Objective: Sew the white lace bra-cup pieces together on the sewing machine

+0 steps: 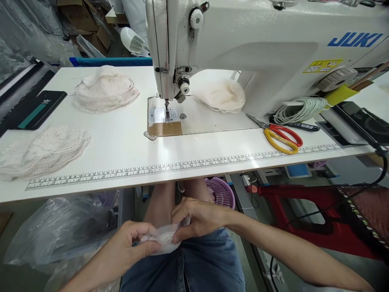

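Note:
Over my lap, below the table edge, a small piece of sheer white lace fabric (165,238) is stretched between both hands. My left hand (136,241) pinches its left end between thumb and fingers. At the other end, my right hand (193,219) grips it with thumb and bent fingers. Part of the fabric is hidden under the fingers. On the white table lie a stack of cream fabric pieces (105,91) and a stack of white lace pieces (57,148). A round peach fabric piece (223,96) rests beneath the sewing machine's arm (258,44).
Scissors with red and yellow handles (281,138) lie right of the needle plate, beside a coiled pale cord (299,110). A dark phone (42,109) is at the left. Below stand a purple basket (223,192), a red chair (304,219) and plastic bags (60,231).

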`<state>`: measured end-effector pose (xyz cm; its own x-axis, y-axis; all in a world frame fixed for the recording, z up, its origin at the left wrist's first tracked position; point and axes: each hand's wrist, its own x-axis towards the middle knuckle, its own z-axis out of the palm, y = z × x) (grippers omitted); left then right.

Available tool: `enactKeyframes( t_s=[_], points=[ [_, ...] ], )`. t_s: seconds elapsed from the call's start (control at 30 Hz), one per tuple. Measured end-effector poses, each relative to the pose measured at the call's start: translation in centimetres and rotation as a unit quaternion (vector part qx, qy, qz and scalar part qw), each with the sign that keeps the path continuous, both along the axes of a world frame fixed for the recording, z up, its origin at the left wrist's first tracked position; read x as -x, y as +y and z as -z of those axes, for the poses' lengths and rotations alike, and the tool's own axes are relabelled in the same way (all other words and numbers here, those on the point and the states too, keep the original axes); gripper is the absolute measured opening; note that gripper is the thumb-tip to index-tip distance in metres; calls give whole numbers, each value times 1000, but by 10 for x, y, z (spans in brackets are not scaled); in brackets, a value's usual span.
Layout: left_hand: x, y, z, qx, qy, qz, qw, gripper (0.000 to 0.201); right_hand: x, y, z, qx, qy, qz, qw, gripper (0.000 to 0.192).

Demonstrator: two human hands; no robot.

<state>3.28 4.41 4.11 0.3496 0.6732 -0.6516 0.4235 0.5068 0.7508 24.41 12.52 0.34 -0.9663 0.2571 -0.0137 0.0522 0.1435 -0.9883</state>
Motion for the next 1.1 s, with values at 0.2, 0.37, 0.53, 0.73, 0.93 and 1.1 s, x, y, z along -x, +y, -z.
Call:
enactKeyframes(
  t_s=[0.2,0.37,0.53,0.73,0.93,1.1],
  points=[
    [-5,0,8,43,-57,-29,997,31,-3,-3,-1,40,-42,7,998,33],
    [-5,0,6,75,-88,-46,992,38,-2,-5,0,55,-32,19,998,31],
    [-7,0,2,86,-96,-43,991,39,-3,-7,0,69,-39,27,996,32],
    [-5,0,2,96,-103,-47,989,34,-7,-8,-2,118,-52,58,990,35],
    [-1,-4,10,73,-67,-49,994,23,-9,-5,-1,162,-73,62,982,36],
    [-2,-5,12,40,-46,-42,997,24,-8,-6,0,167,-66,63,982,37]
  ],
)
